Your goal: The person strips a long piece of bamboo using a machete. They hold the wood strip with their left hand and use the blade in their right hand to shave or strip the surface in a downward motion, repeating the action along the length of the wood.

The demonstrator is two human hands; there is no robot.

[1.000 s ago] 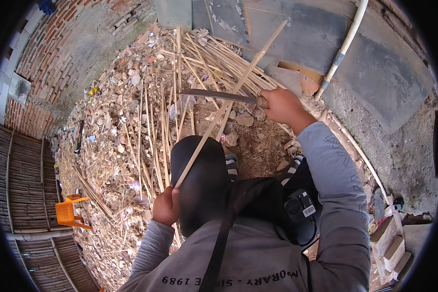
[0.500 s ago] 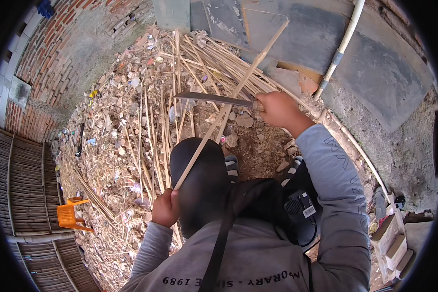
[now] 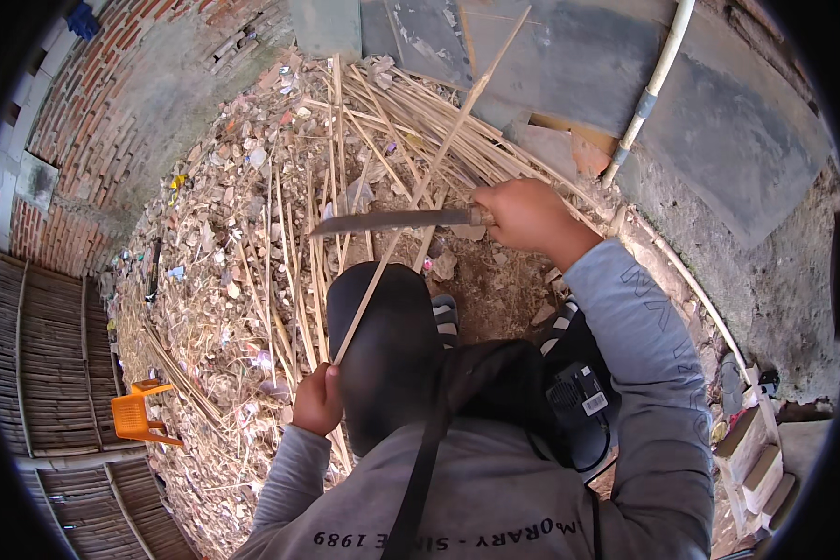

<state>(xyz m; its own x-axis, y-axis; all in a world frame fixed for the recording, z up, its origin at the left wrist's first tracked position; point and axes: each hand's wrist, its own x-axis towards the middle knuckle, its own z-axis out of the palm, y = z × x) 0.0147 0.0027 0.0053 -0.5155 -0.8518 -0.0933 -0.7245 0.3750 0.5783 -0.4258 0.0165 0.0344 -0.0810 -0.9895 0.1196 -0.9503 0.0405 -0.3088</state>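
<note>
Grey long-sleeved fabric fills the lower edge of the view, with a black strap [image 3: 427,471] crossing it and a black pouch with a small white label [image 3: 583,406] just right of centre. From the left sleeve the left hand [image 3: 317,401] comes up beside the dark trouser knee [image 3: 383,345], its fingers clamped round the lower end of a long thin pale bamboo strip [image 3: 411,201]. That strip runs slanting up and to the right, over the knee and on past the rubble to the grey slabs at the top. Just right of the knee a striped sandal [image 3: 445,315] shows on bare earth.

Farther out, the right hand [image 3: 523,215] sits at the end of the raised right forearm, fingers wrapped tight on the handle of a long dark metal blade [image 3: 392,222]. The blade lies almost level, pointing to the person's left, and it crosses the bamboo strip about midway along the strip's length; whether the edge is biting into the strip I cannot tell.

Beyond both hands a loose heap of thin pale bamboo sticks [image 3: 383,121] fans over ground littered with broken rubble and dry scraps [image 3: 224,243]. At the left stands a small orange plastic chair [image 3: 138,415] beside woven bamboo panels [image 3: 51,373]. A red brick wall [image 3: 84,103] curves round the far left, flat grey slabs [image 3: 579,56] lie at the top, and a white pipe [image 3: 649,89] slants down across them.
</note>
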